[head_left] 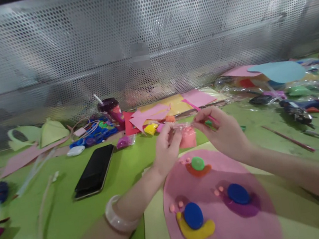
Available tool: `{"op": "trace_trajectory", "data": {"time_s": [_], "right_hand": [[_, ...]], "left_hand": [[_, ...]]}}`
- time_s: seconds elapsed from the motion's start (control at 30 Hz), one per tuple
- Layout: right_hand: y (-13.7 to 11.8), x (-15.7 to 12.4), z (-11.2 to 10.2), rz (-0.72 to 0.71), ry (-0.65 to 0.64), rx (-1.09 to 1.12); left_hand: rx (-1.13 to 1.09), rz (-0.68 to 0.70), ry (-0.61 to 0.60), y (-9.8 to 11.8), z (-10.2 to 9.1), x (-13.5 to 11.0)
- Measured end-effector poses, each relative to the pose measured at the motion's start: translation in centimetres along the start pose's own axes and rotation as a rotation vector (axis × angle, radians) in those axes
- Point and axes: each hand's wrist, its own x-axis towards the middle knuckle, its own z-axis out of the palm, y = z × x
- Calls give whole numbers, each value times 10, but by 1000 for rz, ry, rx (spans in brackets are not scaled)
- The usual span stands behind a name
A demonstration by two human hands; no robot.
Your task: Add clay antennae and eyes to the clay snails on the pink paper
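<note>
From where I stand, the packet (187, 139) of pink clay is up at the middle of the frame, held over the top edge of the pink oval (226, 238) and above the green counter (135, 155). The left hand (167, 148) has its grip closed on the packet's left side, thumb against fingers; the right hand (222, 133) has its grip closed around a thin pink stick (191, 104), while its fingertips seem to pinch the packet's clear edge too. To handle this well, I'd say, keep the left pinch steady, let the right fingers work gently so the thin film doesn't tear suddenly, and hold the stick's ends and both wrists clear of the soft shapes below. As for numbers, I count two hands, one packet and one stick in them. On the oval there are three discs, two blue (193, 215) and one green (197, 163), set on three strips: one yellow (197, 234), one purple (248, 208), one orange (208, 168). Two pink balls (180, 204) sit by each blue disc; those by the green one are too small to count surely. Left of centre lie one phone (96, 172) and one cup (114, 112).
</note>
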Motion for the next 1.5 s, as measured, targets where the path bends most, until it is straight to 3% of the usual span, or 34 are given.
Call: {"op": "trace_trajectory", "data": {"time_s": [0.2,0.57,0.7,0.9,1.2,1.3,1.4,1.43,1.5], "right_hand": [[4,2,0,-18,-47,-56],[6,2,-1,-35,-198,-204],[4,3,0,-21,-205,-201],[-3,2,1,22,-216,-214],[0,0,3,-61,-203,-255],[9,11,-3,-45,-136,-247],[39,35,-22,24,62,-239],[53,44,-31,40,113,-236],[85,60,-51,65,182,-258]], "left_hand": [[132,25,34,-8,-3,3],[167,41,-69,-9,-2,2],[178,32,-26,-8,-2,1],[249,11,-82,-9,-2,2],[227,-51,-10,-10,-1,4],[155,13,117,-2,2,5],[66,56,234,19,8,8],[28,48,183,28,10,7],[-51,16,-56,48,14,3]]}}
